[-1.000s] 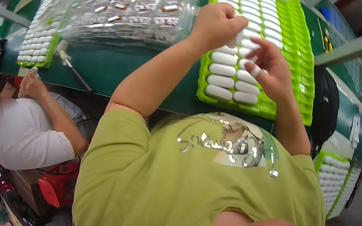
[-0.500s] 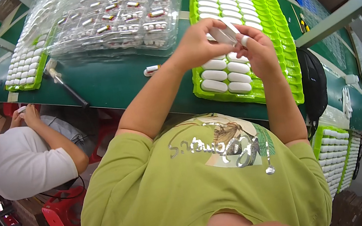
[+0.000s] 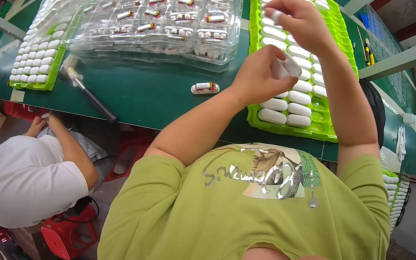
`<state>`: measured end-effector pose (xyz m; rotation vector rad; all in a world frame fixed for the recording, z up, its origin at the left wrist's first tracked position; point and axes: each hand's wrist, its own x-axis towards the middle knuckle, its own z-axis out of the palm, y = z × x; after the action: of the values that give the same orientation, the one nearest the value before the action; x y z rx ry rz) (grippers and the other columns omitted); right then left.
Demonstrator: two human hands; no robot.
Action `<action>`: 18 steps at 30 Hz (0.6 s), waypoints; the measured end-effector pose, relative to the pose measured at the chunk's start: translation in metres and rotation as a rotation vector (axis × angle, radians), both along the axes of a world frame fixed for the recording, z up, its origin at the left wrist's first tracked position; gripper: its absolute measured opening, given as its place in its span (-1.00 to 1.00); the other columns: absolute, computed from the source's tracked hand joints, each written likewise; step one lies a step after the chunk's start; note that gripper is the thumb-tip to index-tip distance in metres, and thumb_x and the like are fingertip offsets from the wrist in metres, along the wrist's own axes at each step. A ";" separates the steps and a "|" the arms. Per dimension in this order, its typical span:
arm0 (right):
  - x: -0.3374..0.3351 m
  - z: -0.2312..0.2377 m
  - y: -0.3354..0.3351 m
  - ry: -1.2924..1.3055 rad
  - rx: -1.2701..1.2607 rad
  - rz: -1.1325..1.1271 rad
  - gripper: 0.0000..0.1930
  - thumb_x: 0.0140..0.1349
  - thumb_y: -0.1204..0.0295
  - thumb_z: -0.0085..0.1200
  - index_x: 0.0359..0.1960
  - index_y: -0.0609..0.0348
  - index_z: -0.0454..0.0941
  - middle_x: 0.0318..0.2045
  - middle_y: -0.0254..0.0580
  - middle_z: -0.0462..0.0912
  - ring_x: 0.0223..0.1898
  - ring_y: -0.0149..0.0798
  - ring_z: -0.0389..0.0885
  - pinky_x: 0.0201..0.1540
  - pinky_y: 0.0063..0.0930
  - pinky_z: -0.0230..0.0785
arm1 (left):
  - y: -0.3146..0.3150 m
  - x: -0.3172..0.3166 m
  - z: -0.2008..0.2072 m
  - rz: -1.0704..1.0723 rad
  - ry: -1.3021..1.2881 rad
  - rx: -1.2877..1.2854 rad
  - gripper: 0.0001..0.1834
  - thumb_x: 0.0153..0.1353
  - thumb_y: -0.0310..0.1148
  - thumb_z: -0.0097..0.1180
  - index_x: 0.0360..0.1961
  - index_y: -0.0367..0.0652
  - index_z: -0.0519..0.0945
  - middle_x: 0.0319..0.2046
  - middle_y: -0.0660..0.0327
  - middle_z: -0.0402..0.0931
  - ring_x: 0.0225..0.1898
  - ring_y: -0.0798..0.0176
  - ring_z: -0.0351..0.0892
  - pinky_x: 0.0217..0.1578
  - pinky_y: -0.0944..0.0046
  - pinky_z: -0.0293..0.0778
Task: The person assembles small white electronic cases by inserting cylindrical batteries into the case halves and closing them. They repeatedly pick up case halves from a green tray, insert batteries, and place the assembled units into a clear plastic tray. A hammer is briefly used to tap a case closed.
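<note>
Far L, a co-worker [image 3: 33, 177] in a white top is sitting at the bench w/ both hands near each other; what they're holding is too small to tell. A green tray [image 3: 56, 71] of white pcs is lying just past them, then a black-handled tool [image 3: 97, 102], lying at a slant. Clear trays [image 3: 218, 62] w/ small wired parts are taking up the bench's mid back. In front of these a loose unit [image 3: 205, 87], white oval w/ a silver part on it, is lying by itself; it's showing whole now, where the L arm was partly covering it ½ s ago. L hand [image 3: 263, 73] is pinching a white shell [image 3: 289, 66] betw. thumb & fingers, nearly closed, just above the near part of the big tray [image 3: 323, 121]. What's changed: both hands were on the shell, now R hand [image 3: 303, 24] is hovering apart, over rows farther back. So L alone is carrying the shell, & R is prob. free of it. R fingers are curling, one w/ a white wrap; can't tell how far they're open or if they're holding anything. Far R, a yellow-black cutter [image 3: 368, 52] is lying near the post [image 3: 401, 58].
</note>
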<state>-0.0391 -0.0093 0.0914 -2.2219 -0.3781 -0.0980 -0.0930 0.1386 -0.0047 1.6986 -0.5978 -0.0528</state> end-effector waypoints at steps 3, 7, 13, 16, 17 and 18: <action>0.035 -0.008 0.036 -0.082 -0.356 0.149 -0.77 0.19 0.37 0.15 -0.15 0.16 0.67 -0.29 -0.14 0.71 -0.25 -0.22 0.65 -0.16 -0.36 0.48 | 0.001 0.001 -0.001 -0.008 0.019 0.005 -0.43 -0.10 -0.12 0.44 -0.12 -0.22 0.53 -0.30 0.04 0.63 -0.33 0.15 0.65 -0.25 0.20 0.55; 0.066 -0.024 0.063 -0.100 -0.662 0.218 -0.76 0.12 0.39 0.18 -0.17 0.13 0.69 -0.27 -0.13 0.68 -0.18 -0.10 0.64 -0.11 -0.28 0.47 | 0.001 0.001 -0.002 0.000 -0.035 0.081 -0.40 -0.10 -0.08 0.42 -0.08 -0.23 0.55 -0.31 0.04 0.64 -0.36 0.13 0.66 -0.25 0.19 0.55; 0.077 -0.022 0.077 -0.092 -0.781 0.282 -0.76 0.04 0.37 0.24 -0.22 0.12 0.67 -0.29 -0.15 0.63 -0.13 -0.07 0.60 -0.08 -0.25 0.46 | 0.002 0.000 0.002 -0.044 0.022 0.093 -0.37 -0.12 -0.09 0.41 -0.07 -0.26 0.55 -0.30 0.02 0.64 -0.36 0.09 0.66 -0.26 0.20 0.55; 0.072 -0.019 0.068 -0.174 -0.658 0.250 -0.75 0.03 0.40 0.25 -0.22 0.17 0.64 -0.27 -0.12 0.65 -0.13 -0.10 0.62 -0.05 -0.26 0.47 | -0.001 0.001 -0.005 0.001 -0.078 0.002 -0.40 -0.13 -0.13 0.41 -0.09 -0.26 0.56 -0.32 0.01 0.62 -0.36 0.13 0.64 -0.25 0.23 0.54; 0.071 -0.021 0.062 -0.196 -0.579 0.217 -0.75 0.03 0.42 0.25 -0.22 0.20 0.62 -0.27 -0.11 0.66 -0.14 -0.13 0.64 -0.05 -0.28 0.47 | -0.001 0.001 -0.005 -0.021 -0.037 0.009 -0.38 -0.13 -0.16 0.42 -0.06 -0.25 0.53 -0.30 0.02 0.61 -0.35 0.16 0.63 -0.24 0.25 0.54; 0.068 -0.023 0.056 -0.215 -0.498 0.181 -0.75 0.03 0.44 0.24 -0.22 0.22 0.61 -0.27 -0.11 0.67 -0.16 -0.16 0.65 -0.05 -0.29 0.48 | 0.002 0.000 0.000 -0.047 0.007 0.018 -0.37 -0.13 -0.19 0.42 -0.03 -0.25 0.51 -0.28 0.03 0.60 -0.33 0.19 0.63 -0.24 0.26 0.53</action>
<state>0.0288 0.0465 0.0687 -2.6596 -0.7910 -0.1599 -0.0926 0.1402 -0.0048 1.7018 -0.6336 -0.0975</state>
